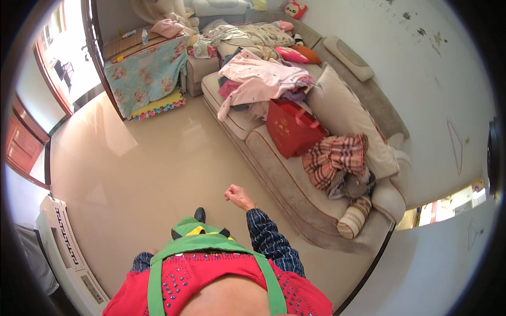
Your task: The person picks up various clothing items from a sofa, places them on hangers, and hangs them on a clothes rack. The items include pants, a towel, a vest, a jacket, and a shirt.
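My right hand (238,197) hangs over the tiled floor with its fingers curled in, and I see nothing in it. It is nearest to the front of the beige sofa (276,185), apart from it. Of my left hand (152,251) only a sliver shows past the checked sleeve beside my green apron (213,241); its fingers are hidden. On the sofa lie a pink patterned garment (261,73), a red bag (292,128) with handles, and a plaid ruffled garment (336,156). A striped rolled cushion (354,217) rests at the sofa's near end.
A table (146,75) under a floral cloth stands at the far left, with foam mats (160,104) below. A white floor-standing air conditioner (67,245) is on my left. A large cream cushion (350,118) leans on the sofa back. Wire hangers (455,146) hang on the right wall.
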The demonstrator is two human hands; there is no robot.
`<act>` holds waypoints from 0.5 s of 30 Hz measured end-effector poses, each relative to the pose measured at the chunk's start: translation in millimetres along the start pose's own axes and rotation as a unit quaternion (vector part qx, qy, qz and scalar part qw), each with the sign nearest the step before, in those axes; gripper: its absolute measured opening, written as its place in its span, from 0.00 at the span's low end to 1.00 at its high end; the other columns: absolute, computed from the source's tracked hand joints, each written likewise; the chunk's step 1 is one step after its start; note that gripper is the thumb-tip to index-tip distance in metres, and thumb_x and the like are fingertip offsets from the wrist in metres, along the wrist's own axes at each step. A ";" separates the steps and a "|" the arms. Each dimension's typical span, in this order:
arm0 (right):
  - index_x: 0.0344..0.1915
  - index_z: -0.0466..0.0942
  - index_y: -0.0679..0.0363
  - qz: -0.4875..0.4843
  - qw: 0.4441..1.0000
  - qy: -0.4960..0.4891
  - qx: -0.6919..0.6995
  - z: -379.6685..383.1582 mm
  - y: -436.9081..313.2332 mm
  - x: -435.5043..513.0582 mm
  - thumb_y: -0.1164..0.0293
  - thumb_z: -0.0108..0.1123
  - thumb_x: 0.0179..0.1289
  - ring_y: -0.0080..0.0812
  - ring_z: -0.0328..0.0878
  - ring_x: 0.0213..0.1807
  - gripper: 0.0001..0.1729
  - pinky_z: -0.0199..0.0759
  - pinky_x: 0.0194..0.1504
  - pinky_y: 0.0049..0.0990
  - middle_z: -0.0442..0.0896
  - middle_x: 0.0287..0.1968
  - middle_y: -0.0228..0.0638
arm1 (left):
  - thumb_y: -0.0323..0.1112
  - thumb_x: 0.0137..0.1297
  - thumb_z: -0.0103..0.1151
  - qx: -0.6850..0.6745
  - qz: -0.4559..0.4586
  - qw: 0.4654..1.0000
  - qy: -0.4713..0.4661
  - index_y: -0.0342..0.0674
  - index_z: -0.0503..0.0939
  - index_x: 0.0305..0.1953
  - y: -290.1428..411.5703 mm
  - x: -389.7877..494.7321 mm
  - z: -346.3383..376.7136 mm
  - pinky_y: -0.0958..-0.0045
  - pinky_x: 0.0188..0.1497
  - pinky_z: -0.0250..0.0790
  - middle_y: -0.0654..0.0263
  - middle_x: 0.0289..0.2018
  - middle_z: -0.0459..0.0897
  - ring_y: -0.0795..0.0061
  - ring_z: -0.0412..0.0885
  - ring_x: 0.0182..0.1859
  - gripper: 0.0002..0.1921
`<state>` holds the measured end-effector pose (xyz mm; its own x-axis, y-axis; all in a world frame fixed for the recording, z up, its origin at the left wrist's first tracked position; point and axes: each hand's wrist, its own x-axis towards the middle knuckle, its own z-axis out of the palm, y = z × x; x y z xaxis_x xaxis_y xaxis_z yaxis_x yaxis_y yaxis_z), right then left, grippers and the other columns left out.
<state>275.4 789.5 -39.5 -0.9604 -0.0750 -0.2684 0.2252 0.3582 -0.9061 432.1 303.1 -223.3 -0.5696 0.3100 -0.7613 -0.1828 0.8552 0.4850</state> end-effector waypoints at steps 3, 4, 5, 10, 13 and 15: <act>0.27 0.73 0.64 -0.013 0.997 -0.059 -0.043 -16.1 -35.2 57.2 0.73 0.53 0.59 0.23 0.78 0.28 0.07 0.72 0.33 0.23 0.80 0.26 0.33 | 0.37 0.64 0.52 -0.504 -0.092 0.857 0.058 0.39 0.74 0.41 32.8 70.5 -81.0 0.65 0.23 0.69 0.55 0.28 0.80 0.67 0.80 0.28 0.10; 0.27 0.74 0.64 -0.004 0.993 -0.059 -0.099 -27.0 -45.1 75.4 0.73 0.53 0.59 0.22 0.77 0.28 0.06 0.72 0.33 0.23 0.80 0.26 0.33 | 0.38 0.64 0.52 -0.554 -0.118 0.820 0.082 0.38 0.74 0.41 49.7 95.8 -115.1 0.66 0.23 0.69 0.55 0.27 0.80 0.68 0.80 0.27 0.11; 0.27 0.74 0.64 -0.021 0.997 -0.045 -0.057 -41.7 -54.9 93.4 0.73 0.53 0.59 0.22 0.78 0.28 0.06 0.72 0.33 0.23 0.80 0.25 0.33 | 0.37 0.64 0.53 -0.495 -0.089 0.858 0.105 0.36 0.74 0.41 68.9 121.2 -153.5 0.70 0.20 0.67 0.59 0.23 0.79 0.69 0.78 0.22 0.11; 0.26 0.74 0.63 -0.025 0.992 0.109 -0.056 -173.1 -102.5 197.5 0.74 0.53 0.59 0.21 0.78 0.26 0.07 0.72 0.30 0.21 0.81 0.23 0.31 | 0.33 0.64 0.47 -0.387 -0.023 0.913 0.124 0.37 0.73 0.46 205.6 224.7 -307.9 0.74 0.28 0.71 0.60 0.28 0.81 0.70 0.81 0.29 0.12; 0.27 0.74 0.63 -0.043 0.978 0.205 0.006 -263.0 -115.3 269.9 0.72 0.52 0.62 0.23 0.79 0.24 0.08 0.71 0.27 0.20 0.82 0.24 0.34 | 0.34 0.65 0.48 -0.382 0.034 0.918 0.105 0.38 0.75 0.45 286.6 273.3 -347.6 0.75 0.31 0.71 0.62 0.29 0.82 0.73 0.81 0.31 0.11; 0.29 0.70 0.62 -0.035 0.973 0.220 0.059 -331.3 -109.7 314.7 0.72 0.52 0.63 0.26 0.81 0.25 0.07 0.73 0.26 0.21 0.83 0.26 0.37 | 0.35 0.65 0.49 -0.371 0.070 0.923 0.073 0.39 0.76 0.44 325.0 306.5 -358.3 0.75 0.33 0.71 0.63 0.30 0.82 0.75 0.81 0.32 0.11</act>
<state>-105.8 1034.8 83.9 -0.9452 0.3204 -0.0629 0.1498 0.2544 -0.9554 -89.0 527.2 -144.7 -0.7206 0.2902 -0.6297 -0.5673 0.2753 0.7761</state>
